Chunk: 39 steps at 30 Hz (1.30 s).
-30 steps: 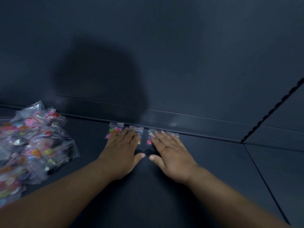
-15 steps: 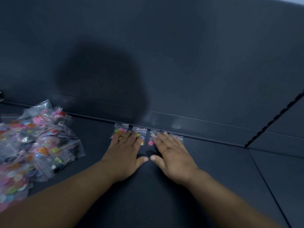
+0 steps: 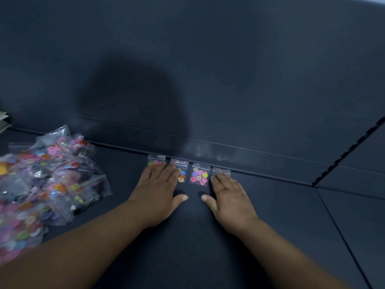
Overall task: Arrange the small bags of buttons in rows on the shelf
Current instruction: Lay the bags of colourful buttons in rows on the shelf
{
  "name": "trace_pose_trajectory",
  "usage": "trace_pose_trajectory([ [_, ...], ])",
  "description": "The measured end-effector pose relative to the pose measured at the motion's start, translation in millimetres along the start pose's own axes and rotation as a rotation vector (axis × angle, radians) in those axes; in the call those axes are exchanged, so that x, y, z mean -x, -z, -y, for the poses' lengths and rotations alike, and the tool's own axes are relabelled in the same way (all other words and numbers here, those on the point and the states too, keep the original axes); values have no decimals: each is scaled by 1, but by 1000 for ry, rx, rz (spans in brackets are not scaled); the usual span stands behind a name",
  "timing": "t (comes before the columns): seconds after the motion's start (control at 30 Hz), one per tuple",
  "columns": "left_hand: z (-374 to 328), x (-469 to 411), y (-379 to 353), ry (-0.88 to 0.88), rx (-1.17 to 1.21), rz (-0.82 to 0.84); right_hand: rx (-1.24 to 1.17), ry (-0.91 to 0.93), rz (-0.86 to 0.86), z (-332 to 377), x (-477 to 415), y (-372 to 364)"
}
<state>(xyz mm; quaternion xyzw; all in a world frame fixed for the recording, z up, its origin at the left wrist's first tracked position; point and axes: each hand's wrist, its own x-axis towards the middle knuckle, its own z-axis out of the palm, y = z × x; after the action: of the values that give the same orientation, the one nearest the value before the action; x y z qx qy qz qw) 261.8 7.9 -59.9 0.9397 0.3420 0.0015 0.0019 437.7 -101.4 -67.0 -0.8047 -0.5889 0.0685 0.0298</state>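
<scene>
I note four small bags of buttons in one row just below the centre of the frame, on the dark shelf, with their top edges against the ledge at the foot of the back panel.

My left hand lies palm down. Its straight fingers press on the first bag and cover the left part of the second bag. Its grip is slack and nothing is clasped.

My right hand is also palm down, with its straight fingertips resting on the fourth bag. That grip is slack too and holds nothing.

The third bag lies uncovered between the two hands and shows pink, yellow and purple buttons. The four bags sit just beside one another with narrow gaps between them. Both thumbs rest on the shelf below the row, near each other but apart.

A loose heap of bags fills the left edge of the frame, well apart from the row. A round shadow falls on the back panel above the left hand.
</scene>
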Motion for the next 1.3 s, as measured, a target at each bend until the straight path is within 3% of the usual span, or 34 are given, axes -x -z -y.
trace_pose_trajectory([
  [0.2,7,11,6,72,6,12,-28,56,-71,14,-1,10],
  [0.67,85,125,39,524,76,-154,-62,585,-66,145,-31,15],
  [0.8,119,163,40,642,117,-95,-166,677,-51,188,-24,11],
  [1.0,162,191,38,657,253,-45,-324,615,-6,243,-20,5],
  [1.13,185,198,27,563,335,2,-350,622,54,272,-16,-3],
  [1.3,203,191,22,529,374,-68,-341,536,105,294,-13,-16],
])
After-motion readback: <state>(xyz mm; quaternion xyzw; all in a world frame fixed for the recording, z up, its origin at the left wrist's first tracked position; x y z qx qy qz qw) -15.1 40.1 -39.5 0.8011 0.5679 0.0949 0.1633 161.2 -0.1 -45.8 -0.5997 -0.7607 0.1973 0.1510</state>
